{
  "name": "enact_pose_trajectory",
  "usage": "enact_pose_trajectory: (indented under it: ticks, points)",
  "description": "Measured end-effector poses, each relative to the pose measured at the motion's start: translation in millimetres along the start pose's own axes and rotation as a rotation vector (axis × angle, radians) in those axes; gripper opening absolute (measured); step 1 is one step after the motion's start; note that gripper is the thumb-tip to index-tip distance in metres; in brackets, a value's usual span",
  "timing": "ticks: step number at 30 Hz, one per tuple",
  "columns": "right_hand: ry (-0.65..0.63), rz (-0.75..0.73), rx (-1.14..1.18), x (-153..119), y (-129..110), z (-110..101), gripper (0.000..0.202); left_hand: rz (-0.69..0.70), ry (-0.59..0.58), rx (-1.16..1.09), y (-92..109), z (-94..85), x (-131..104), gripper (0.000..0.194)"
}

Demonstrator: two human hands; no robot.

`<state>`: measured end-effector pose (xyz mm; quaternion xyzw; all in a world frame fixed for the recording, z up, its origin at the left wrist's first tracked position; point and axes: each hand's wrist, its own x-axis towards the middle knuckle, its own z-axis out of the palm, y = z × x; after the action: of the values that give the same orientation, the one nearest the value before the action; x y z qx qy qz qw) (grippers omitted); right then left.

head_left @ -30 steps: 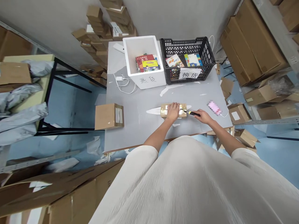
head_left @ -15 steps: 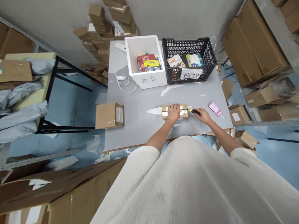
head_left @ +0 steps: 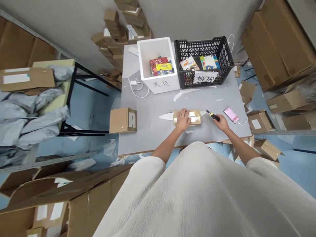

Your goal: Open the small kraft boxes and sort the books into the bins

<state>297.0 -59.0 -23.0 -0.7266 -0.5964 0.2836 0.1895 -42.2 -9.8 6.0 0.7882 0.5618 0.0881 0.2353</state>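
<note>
A small taped cardboard box point(head_left: 196, 119) lies on the grey table point(head_left: 153, 138) in front of me. My left hand point(head_left: 183, 119) rests on the box's left part, fingers spread over its top. To the right of the box, my right hand point(head_left: 221, 123) is closed round the black handle of a yellow-and-black utility knife point(head_left: 213, 115). The blade points up and to the left, apart from the box. A line of tape and a white label show on the box top.
A white foam box point(head_left: 161, 85) and a black crate point(head_left: 204, 84), both with books, stand at the table's back. A phone point(head_left: 231, 115) on a cable lies right; a larger carton point(head_left: 122, 120) sits at the left edge. Cartons surround the table.
My right hand has moved the knife away from the small box, to the right, and the blade has come off it. My left hand stays on the box. The whole view has shifted slightly.
</note>
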Motion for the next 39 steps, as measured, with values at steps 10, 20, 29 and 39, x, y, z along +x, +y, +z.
enact_pose_trajectory:
  ticks: [10, 20, 29, 39]
  points:
    - [0.023, 0.197, -0.025, 17, 44, 32, 0.043, -0.284, 0.006, -0.026, -49, -2.9, -53, 0.095]
    - [-0.051, 0.32, -0.158, 19, 71, 49, 0.044, -0.392, -0.078, -0.061, -61, -16.5, -3, 0.077]
    - [-0.032, 0.291, -0.151, 10, 68, 47, 0.042, -0.463, -0.073, -0.139, -70, -35.6, 41, 0.067]
    - [-0.103, 0.057, 0.095, 41, 4, 33, 0.045, -0.473, -0.059, -0.147, -70, -41.7, 56, 0.06]
